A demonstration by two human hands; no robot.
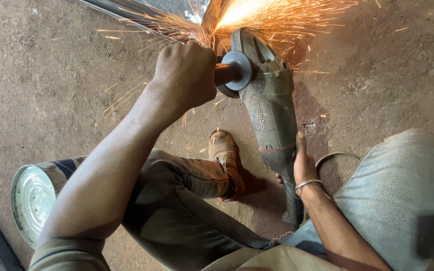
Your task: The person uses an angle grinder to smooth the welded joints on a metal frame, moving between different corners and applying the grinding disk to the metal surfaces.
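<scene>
Head view: looks down over bent knees in grey trousers to a dirt floor (51,75).
Right hand (303,168): wrapped around the rear grip of a grey-green angle grinder (269,108), thumb laid along the body, a metal bangle (307,183) on the wrist.
Left hand (186,75): closed in a fist around the grinder's side handle (234,71), which juts out from the tool's head towards this hand.
Grinder: runs between the two hands, head pointing away from the person, cable (335,156) looping just right of the right hand.
Foot: a worn brown shoe (225,158) planted on the floor, below the left hand and left of the right.
Tin: a round metal can (36,198) lying on its side, well left of the hands, beside the left elbow.
Beyond the hands: orange sparks (257,12) fan out where the grinder's head meets a metal workpiece (121,10) lying on the floor.
</scene>
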